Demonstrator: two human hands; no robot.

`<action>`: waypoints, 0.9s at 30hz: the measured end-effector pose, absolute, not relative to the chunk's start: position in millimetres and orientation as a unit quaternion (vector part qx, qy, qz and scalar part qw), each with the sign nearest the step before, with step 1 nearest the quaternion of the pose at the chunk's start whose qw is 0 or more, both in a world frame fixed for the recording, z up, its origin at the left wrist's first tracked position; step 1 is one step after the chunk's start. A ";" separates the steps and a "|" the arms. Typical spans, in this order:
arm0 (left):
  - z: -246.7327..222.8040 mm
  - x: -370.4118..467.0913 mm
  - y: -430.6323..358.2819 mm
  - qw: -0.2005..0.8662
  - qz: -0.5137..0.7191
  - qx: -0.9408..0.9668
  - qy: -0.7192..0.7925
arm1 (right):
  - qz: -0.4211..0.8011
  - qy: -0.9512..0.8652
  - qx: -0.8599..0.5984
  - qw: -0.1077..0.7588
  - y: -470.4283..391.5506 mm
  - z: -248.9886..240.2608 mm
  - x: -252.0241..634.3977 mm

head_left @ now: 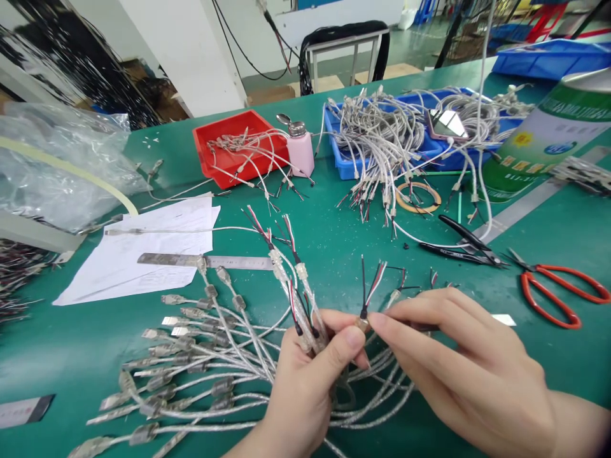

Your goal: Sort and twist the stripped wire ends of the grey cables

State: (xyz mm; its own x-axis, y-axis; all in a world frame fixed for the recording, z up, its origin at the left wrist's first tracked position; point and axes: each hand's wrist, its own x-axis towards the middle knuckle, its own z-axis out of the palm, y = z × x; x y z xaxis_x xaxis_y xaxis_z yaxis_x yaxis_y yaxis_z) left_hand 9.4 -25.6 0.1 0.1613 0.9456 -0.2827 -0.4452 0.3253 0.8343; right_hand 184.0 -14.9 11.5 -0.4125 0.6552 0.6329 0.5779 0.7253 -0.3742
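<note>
The left hand (305, 388) is closed round a bunch of silvery cables (298, 299), their split red, white and black wires sticking up past the thumb, probably so that several ends sit in one grip. Its thumb and forefinger also clamp one cable end (363, 323), which stands upright at the near middle of the table (344, 229). The right hand (477, 362) meets it there, thumb and forefinger together on the same end — a pinch from both sides that likely steadies so small a part while its wires fan out free above.

The USB plugs (179, 331) lie spread to the left, well apart from the fingers; pointing them that way seems to leave the wire ends by the hands. A steel ruler (238, 261) lies beyond them, partly on the white papers (143, 261), perhaps laid there for checking lengths.

On the right, black-handled nippers (487, 254) and red-handled snips (529, 269) rest near the right hand — within easy reach, it seems. Farther off, a red tray (203, 149) and a blue tray (347, 168) hold more cables, some hanging over the rims with wires toward the near side, presumably for easy picking.
</note>
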 end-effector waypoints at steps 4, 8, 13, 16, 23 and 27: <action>0.7 9.7 -27.2 0.697 0.498 0.309 0.413 | 0.027 -0.842 -0.366 0.394 -13.6 10.5 183.8; 1.7 9.9 -26.9 0.693 0.500 0.309 0.418 | 0.071 -0.837 -0.364 0.403 -13.5 12.1 184.6; 1.5 9.8 -26.7 0.689 0.503 0.308 0.422 | 0.119 -0.832 -0.366 0.400 -15.1 16.7 187.1; 1.2 9.9 -25.7 0.690 0.502 0.308 0.421 | 0.120 -0.836 -0.363 0.394 -15.1 17.0 187.8; 1.4 9.0 -26.9 0.689 0.501 0.314 0.419 | 0.138 -0.838 -0.359 0.387 -14.0 18.1 188.9; 0.3 8.4 -28.0 0.689 0.502 0.316 0.416 | 0.139 -0.837 -0.362 0.386 -15.3 19.9 189.5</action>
State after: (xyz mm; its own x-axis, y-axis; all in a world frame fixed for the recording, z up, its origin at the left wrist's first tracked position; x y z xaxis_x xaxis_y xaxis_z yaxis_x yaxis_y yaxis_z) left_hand 8.4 -28.0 0.3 0.1490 0.9551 -0.2559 -0.4289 0.2956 0.8536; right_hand 189.5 -15.3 19.9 -0.4402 0.7128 0.5460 0.4988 0.6998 -0.5114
